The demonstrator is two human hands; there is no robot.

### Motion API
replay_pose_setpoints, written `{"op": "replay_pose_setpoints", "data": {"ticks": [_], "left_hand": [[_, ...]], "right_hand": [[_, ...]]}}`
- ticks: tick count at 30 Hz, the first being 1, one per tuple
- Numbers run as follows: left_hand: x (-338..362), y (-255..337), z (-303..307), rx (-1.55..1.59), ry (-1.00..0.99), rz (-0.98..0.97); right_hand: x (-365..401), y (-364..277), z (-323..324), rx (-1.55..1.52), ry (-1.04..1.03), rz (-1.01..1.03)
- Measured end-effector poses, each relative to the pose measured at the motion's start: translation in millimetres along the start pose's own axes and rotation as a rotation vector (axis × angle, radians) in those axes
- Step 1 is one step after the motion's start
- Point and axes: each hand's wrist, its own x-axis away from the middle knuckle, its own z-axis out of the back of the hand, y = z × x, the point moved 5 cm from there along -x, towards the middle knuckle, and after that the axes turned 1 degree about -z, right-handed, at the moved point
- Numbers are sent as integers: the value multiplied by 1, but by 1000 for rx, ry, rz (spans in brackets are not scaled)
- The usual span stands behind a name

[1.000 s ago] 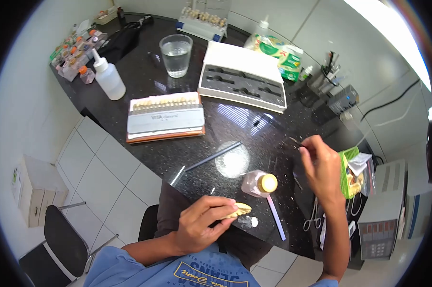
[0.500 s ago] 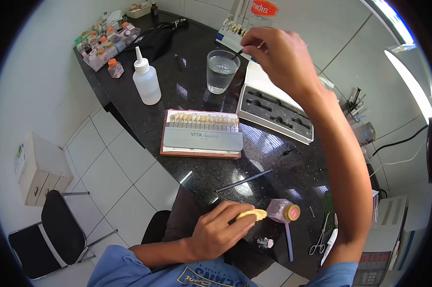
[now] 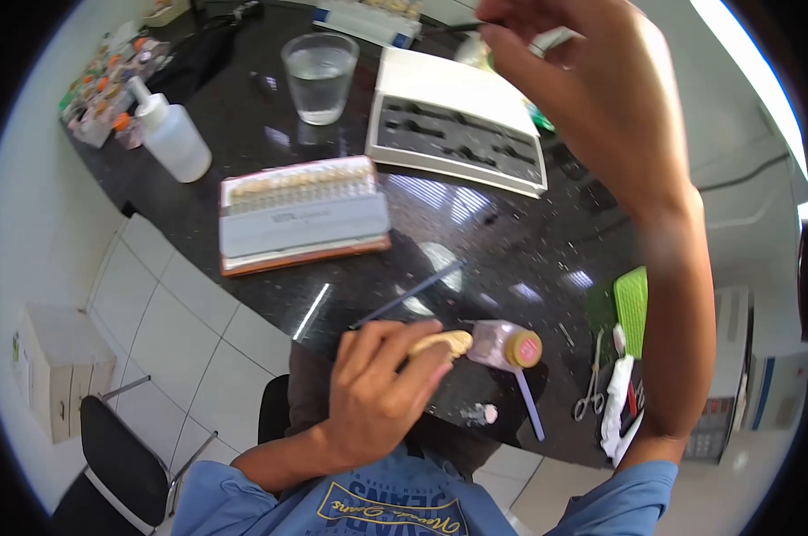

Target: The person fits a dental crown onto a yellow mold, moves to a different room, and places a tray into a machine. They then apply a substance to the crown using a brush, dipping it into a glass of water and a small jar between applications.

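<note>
My left hand (image 3: 382, 380) is closed round a small yellowish cast (image 3: 441, 345), low over the counter's front edge. Raised at the upper right, my right hand (image 3: 592, 80) pinches a thin dark tool (image 3: 453, 29), its tip pointing left. Below that hand an open white case (image 3: 458, 138) shows dark foam with cut-out slots. A glass of water (image 3: 320, 80) is to the left of the case. Close to the cast lie a jar with a gold lid (image 3: 504, 345) and a dark blue stick (image 3: 413, 293). A shade guide (image 3: 303, 214) rests on a reddish-brown base.
On the counter (image 3: 306, 299) stand a white squeeze bottle (image 3: 173, 138) and a crate of small jars (image 3: 109, 89). Scissors (image 3: 590, 393), a purple stick (image 3: 528, 405) and a green pad (image 3: 632, 308) lie right. A black chair (image 3: 125, 456) is lower left.
The view has turned and shifted, so the counter things appear further left and higher. My right hand has moved away from the glass, to the right, with the dark tool still in it.
</note>
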Motion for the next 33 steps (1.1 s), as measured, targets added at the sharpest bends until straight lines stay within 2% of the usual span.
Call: {"op": "replay_pose_setpoints", "data": {"ticks": [1,4,6,7,8,12,16,22,26,28,30,32,33], "left_hand": [[-1,0,0,-19,25,6],[-2,1,-2,-19,48,16],[0,0,-5,-41,44,17],[0,1,-6,-78,41,-17],[0,3,-8,-56,24,-31],[1,3,-10,-63,46,-4],[1,5,-11,-91,52,-3],[2,6,-9,-101,64,-12],[2,8,-6,-113,75,-44],[2,11,1,-104,94,-58],[5,6,12,-69,191,-24],[-1,-3,22,-93,271,7],[-9,-5,23,-114,241,34]], "right_hand": [[22,16,3,134,-3,-125],[85,8,43,113,-46,-330],[131,8,64,117,15,-472],[153,6,76,152,1,-499],[172,3,88,147,78,-523],[260,-12,126,334,114,-764],[321,-27,132,522,28,-916],[383,-17,114,557,12,-1025],[391,-15,104,665,-75,-892],[391,-16,108,653,-23,-945],[388,-15,110,690,-153,-926],[386,-14,112,708,-80,-924],[385,-14,115,733,-14,-927]]}}
